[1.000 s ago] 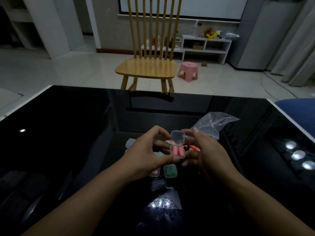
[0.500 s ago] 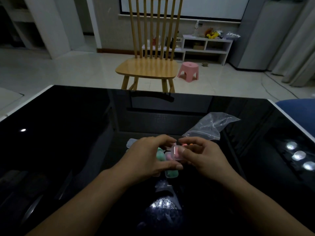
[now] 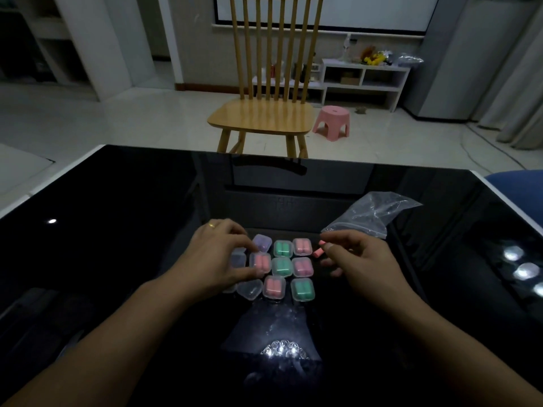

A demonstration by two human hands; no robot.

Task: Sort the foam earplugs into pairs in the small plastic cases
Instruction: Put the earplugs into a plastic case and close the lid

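Observation:
Several small clear cases lie in a cluster on the black table (image 3: pixel 123 230), holding green (image 3: pixel 283 248) or pink (image 3: pixel 302 267) earplug pairs. One clear case (image 3: pixel 249 289) at the front left looks empty. My left hand (image 3: pixel 217 259) rests at the left of the cluster, its thumb and index finger pinching a closed case of pink earplugs (image 3: pixel 260 262) that sits on the table. My right hand (image 3: pixel 355 257) hovers right of the cluster and pinches a loose pink earplug (image 3: pixel 322 243) at its fingertips. Another loose pink earplug (image 3: pixel 318 254) lies just below it.
A crumpled clear zip bag (image 3: pixel 373 214) lies behind my right hand. Beyond the table's far edge stands a wooden chair (image 3: pixel 264 116), with a pink stool (image 3: pixel 332 121) beside it. A blue seat (image 3: pixel 520 186) is at the right edge.
Both hands held the open pink-earplug case raised and closed its lid. Now my left hand has set it down among the others, and my right hand has moved right to the loose earplugs.

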